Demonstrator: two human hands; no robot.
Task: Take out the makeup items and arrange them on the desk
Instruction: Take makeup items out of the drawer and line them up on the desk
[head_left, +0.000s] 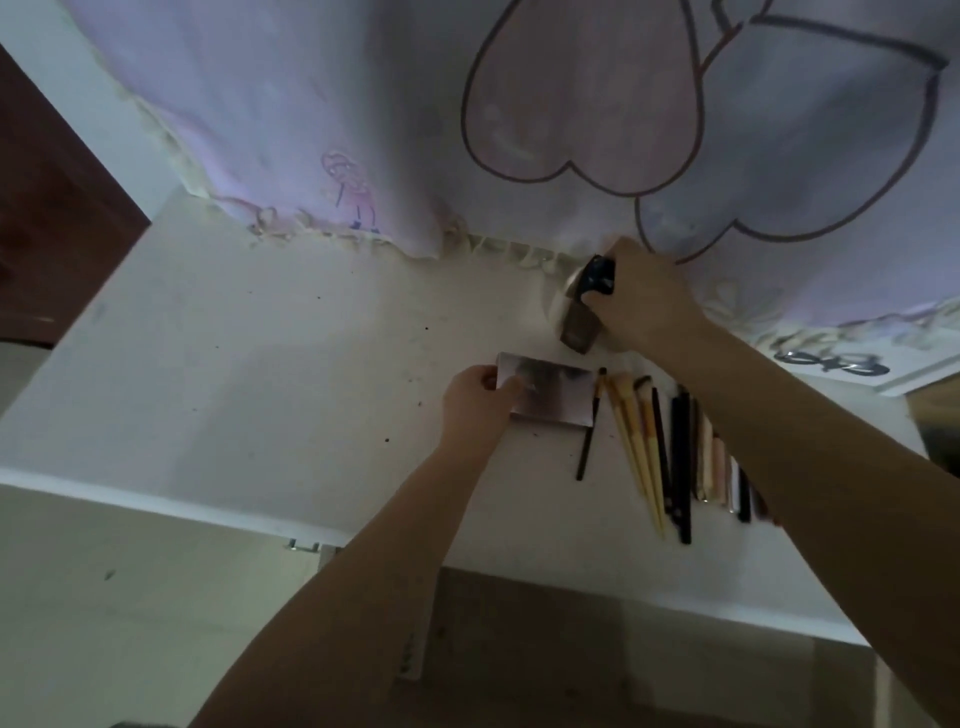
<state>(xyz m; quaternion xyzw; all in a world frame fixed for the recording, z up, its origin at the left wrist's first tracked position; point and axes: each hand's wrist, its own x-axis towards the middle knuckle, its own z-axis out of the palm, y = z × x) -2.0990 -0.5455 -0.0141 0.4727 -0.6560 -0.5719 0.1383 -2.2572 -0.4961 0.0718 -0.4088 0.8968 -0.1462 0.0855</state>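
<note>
While your left hand (480, 397) pinches the near-left end of the palette (545, 397), thumb on top and fingers curled beneath it, your right hand (641, 301) is closed round a bottle (584, 306) further back, close to the desk's (260, 364) far edge where the curtain (363, 104) hangs down onto it. The bottle has a dark cap and a brownish base, and something pale and round shows just to its left; I cannot tell what that is.

What matters for your next placement is the line-up. The palette lies flat with its long axis running left to right, and the row of brushes (641, 452) and slim sticks starts just beside its right end, each lying roughly front to back and fanning towards the near edge. So the palette sits crosswise to them, at the head of the row on its left.

The bottle is behind the row, between the palette and the curtain hem, well inside your right arm's reach; the left is occupied. I judge the free spot to be behind the palette or left of it. Watch the fringe when you set the bottle down.
</note>
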